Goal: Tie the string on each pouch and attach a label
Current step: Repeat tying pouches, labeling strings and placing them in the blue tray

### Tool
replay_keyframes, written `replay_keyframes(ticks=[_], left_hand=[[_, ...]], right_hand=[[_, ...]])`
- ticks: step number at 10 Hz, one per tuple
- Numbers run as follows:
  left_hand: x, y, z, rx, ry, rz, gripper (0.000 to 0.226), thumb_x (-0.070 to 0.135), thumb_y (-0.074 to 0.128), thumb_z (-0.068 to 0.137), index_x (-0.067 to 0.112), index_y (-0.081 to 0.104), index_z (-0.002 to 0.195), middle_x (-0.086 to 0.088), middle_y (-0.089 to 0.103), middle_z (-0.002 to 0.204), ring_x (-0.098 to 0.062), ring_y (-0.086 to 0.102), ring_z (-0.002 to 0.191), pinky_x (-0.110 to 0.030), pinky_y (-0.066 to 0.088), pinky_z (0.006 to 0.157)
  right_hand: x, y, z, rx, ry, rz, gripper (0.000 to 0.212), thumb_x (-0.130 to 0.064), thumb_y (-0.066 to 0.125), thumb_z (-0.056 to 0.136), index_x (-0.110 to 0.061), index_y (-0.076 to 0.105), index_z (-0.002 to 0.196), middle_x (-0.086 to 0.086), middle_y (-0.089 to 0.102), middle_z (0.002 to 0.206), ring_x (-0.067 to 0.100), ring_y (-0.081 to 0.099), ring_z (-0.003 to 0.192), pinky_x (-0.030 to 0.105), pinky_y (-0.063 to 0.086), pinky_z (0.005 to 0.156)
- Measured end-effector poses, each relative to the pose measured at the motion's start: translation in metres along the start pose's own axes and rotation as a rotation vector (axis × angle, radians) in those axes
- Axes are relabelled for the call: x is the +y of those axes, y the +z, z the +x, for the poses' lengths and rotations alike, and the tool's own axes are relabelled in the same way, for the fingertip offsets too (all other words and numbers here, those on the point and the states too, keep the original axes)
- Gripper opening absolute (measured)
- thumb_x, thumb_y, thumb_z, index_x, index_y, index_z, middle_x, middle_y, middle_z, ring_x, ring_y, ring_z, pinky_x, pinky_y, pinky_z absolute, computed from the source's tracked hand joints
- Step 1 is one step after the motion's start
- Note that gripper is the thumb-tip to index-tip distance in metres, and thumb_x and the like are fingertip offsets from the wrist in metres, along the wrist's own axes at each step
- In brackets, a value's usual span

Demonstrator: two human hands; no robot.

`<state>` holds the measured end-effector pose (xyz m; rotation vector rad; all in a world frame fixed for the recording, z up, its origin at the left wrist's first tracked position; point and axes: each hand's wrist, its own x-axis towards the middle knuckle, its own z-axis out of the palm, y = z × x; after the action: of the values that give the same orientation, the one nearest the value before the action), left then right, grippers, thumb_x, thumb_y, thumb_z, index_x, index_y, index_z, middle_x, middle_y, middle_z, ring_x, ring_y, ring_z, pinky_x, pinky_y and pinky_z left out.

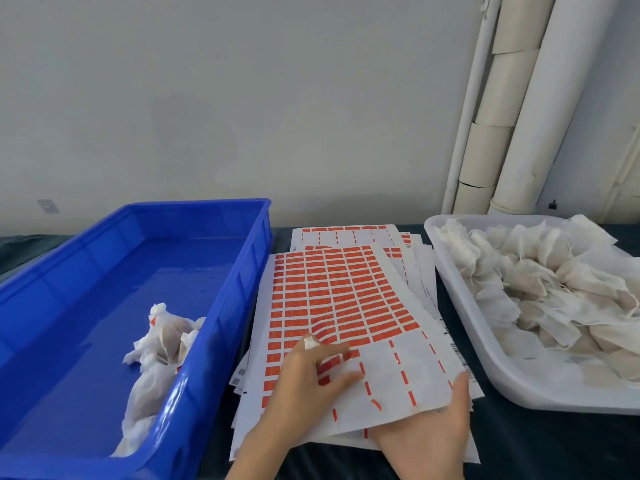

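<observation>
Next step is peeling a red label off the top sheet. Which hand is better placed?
Left. The left hand rests on the red rectangular labels; the right hand grips the near edge of the white paper label sheet, supporting it.

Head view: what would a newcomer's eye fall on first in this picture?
The label sheet with its rows of orange-red labels, in the middle, draws the eye first; the left hand rests on it and the right hand holds its near corner. Left of it stands a bright blue bin with a few white pouches; right of it, a white tray heaped with more pouches.
</observation>
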<state>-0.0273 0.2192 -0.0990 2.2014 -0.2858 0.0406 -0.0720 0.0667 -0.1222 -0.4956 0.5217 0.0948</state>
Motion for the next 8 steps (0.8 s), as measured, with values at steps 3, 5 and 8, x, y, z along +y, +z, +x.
replay_keyframes(ticks=[3, 5, 8], left_hand=[[-0.012, 0.015, -0.011, -0.063, 0.086, 0.109, 0.049, 0.067, 0.058, 0.077, 0.058, 0.049, 0.124, 0.046, 0.037, 0.110, 0.021, 0.043, 0.101, -0.004, 0.043, 0.078], [-0.014, 0.015, -0.016, -0.016, 0.142, 0.077, 0.040, 0.064, 0.052, 0.079, 0.062, 0.048, 0.119, 0.052, 0.037, 0.110, 0.027, 0.032, 0.113, 0.003, 0.036, 0.080], [-0.003, 0.017, -0.016, 0.190, 0.125, -0.064, 0.027, 0.057, 0.059, 0.076, 0.055, 0.060, 0.103, 0.038, 0.053, 0.104, 0.018, 0.045, 0.109, 0.004, 0.038, 0.080]], right_hand=[[0.023, 0.026, 0.003, 0.052, -0.168, -0.333, 0.062, -0.032, 0.063, 0.087, -0.028, 0.034, 0.142, 0.007, 0.047, 0.139, 0.031, 0.046, 0.126, 0.057, 0.035, 0.107], [0.025, 0.032, -0.004, 0.152, -0.221, -0.338, 0.053, -0.037, 0.071, 0.079, -0.036, 0.049, 0.127, 0.002, 0.062, 0.119, 0.028, 0.058, 0.107, 0.057, 0.049, 0.089], [0.015, 0.027, -0.008, -0.010, -0.110, -0.341, 0.038, -0.035, 0.069, 0.082, -0.037, 0.059, 0.118, 0.006, 0.072, 0.106, 0.032, 0.066, 0.101, 0.060, 0.052, 0.080]])
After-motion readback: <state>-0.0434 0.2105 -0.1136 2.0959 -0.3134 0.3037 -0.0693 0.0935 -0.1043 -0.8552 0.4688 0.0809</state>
